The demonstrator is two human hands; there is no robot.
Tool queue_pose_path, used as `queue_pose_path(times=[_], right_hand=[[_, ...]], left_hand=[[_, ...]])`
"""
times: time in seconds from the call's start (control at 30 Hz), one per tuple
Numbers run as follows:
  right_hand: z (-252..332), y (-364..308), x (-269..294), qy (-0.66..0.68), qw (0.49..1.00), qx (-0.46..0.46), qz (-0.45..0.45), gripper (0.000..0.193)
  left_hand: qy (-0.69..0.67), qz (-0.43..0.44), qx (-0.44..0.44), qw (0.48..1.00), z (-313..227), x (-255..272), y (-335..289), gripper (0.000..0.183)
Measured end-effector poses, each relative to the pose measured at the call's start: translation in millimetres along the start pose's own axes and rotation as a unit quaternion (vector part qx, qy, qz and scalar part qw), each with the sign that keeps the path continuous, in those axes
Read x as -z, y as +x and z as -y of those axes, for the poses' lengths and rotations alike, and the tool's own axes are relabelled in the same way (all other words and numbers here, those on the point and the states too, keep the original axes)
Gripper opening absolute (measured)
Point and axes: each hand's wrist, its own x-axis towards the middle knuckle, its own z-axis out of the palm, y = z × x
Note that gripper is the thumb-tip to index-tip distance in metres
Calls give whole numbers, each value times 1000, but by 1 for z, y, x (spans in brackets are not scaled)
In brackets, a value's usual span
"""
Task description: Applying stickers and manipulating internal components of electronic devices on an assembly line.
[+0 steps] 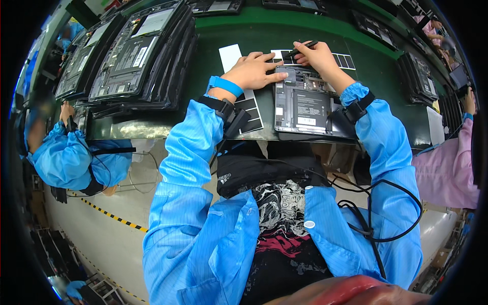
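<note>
An opened laptop base (284,112) lies flat on the green workbench in front of me, its flat black battery (311,103) and inner parts exposed. My left hand (252,71) is palm down with fingers spread, its thumb at the base's far left corner. Pinched in my right hand (319,57) is a slim black pen-like tool (300,49), above the base's far edge. Beyond that edge lies a strip of black rectangular stickers (343,61), partly covered by my hands. A second sticker sheet (250,109) lies left of the base, partly below my left wrist.
Tall stacks of opened laptop bases (127,58) stand on the left of the green bench (203,109); a smaller stack (418,79) is at the right. More bases (376,28) lie along the back. Co-workers sit on both sides. A black cable (401,236) loops by my right arm.
</note>
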Motion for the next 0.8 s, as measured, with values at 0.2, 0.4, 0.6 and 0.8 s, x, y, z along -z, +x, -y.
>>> queue_pose_path(times=[0.2,0.4,0.6,0.8], right_hand=[[-9,7,1,2,999,29,13,34],[-10,6,-2,-11,999,28,26,35],[-10,4,-4,-22,997,71,-4,28],[-3,-2,-7,63,996,58,3,23]], left_hand=[[-13,-4,-2,1000,2,-5,1,59],[-2,-9,-1,1000,2,-5,0,58],[-11,-15,-3,1000,1,-4,2,59],[0,-9,-11,1000,1,-1,2,59]])
